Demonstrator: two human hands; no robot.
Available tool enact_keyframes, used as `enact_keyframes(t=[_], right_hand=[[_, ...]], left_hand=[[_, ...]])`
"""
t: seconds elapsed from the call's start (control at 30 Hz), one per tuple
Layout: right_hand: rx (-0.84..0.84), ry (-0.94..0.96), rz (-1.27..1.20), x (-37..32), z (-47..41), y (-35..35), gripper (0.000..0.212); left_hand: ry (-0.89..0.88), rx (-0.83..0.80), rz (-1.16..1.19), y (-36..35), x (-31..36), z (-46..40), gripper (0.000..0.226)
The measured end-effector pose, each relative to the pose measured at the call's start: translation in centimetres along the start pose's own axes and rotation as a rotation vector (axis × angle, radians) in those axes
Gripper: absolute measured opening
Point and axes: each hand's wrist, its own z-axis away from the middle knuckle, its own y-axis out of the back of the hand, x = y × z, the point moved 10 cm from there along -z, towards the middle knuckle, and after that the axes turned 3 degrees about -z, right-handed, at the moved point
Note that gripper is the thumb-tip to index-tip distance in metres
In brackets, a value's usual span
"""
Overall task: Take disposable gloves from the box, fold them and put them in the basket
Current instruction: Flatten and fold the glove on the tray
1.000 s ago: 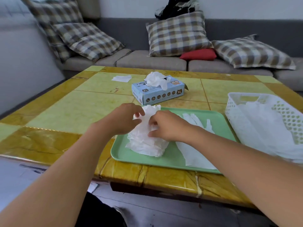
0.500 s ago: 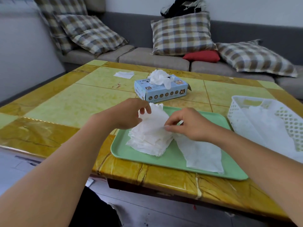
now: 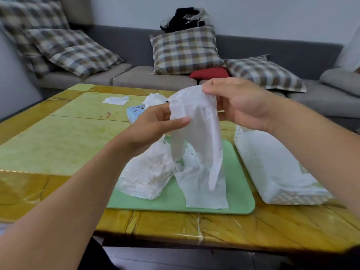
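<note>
A grey sofa (image 3: 136,76) runs across the top of the frame, with checked cushions (image 3: 185,49) on its seat, a red cushion (image 3: 211,73) at centre and a dark bundle (image 3: 185,19) on its back. Below it the yellow and green tiled counter (image 3: 58,145) fills the middle and lower frame.

On the counter at lower centre lies a pale green tray (image 3: 171,201). A white perforated basket (image 3: 272,172) stands just right of the tray, holding white gloves, and the right forearm crosses over it. On the tray's left part sits a rumpled stack of white gloves (image 3: 148,172); beside it, at the tray's middle, one flat glove (image 3: 202,190) lies lengthwise.

Above the tray, at frame centre, both hands hold one white glove (image 3: 196,123) up in the air, its lower end hanging down toward the tray. The right hand (image 3: 239,104) pinches the glove's top edge with curled fingers. The left hand (image 3: 155,123) pinches its left edge between thumb and fingers.

Behind the left hand, the blue glove box (image 3: 134,114) shows only partly, with white gloves (image 3: 155,99) bunched out of its top. A small white sheet (image 3: 116,100) lies on the counter toward the upper left.
</note>
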Motion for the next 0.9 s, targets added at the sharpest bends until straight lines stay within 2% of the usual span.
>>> enact_keyframes(t=[0.07, 0.2, 0.37, 0.53, 0.63, 0.73, 0.8, 0.87, 0.9], right_hand=[[0.007, -0.06, -0.086, 1.2, 1.3, 1.1, 0.017], [-0.04, -0.195, -0.3, 5.9, 3.7, 1.5, 0.049], [0.031, -0.258, -0.383, 9.0, 4.3, 2.2, 0.046], [-0.096, -0.297, -0.265, 9.6, 5.0, 1.1, 0.039], [-0.079, -0.345, -0.288, 10.7, 4.8, 1.0, 0.037], [-0.036, -0.4, -0.253, 11.7, 3.8, 1.5, 0.038], [0.029, -0.442, -0.207, 12.5, 3.1, 2.1, 0.029], [0.118, -0.436, -0.165, 12.5, 2.4, 2.9, 0.015], [0.168, -0.381, -0.158, 11.8, 2.0, 3.3, 0.015]], left_hand=[[0.038, 0.045, 0.113, -1.6, 0.1, -0.5, 0.027], [0.103, 0.14, 0.159, -3.6, -0.3, -1.2, 0.021], [0.152, 0.184, 0.089, -4.1, -1.0, 0.1, 0.016], [0.268, 0.088, 0.028, -3.8, -2.3, 1.2, 0.02], [0.334, 0.074, 0.066, -3.8, -3.1, 1.5, 0.02], [0.486, 0.092, 0.017, -3.4, -5.2, 1.2, 0.024], [0.601, 0.125, -0.006, -2.9, -7.0, 0.9, 0.026], [0.625, 0.169, -0.024, -2.6, -7.8, 0.1, 0.023], [0.577, 0.206, -0.037, -2.5, -7.4, -0.6, 0.022]])
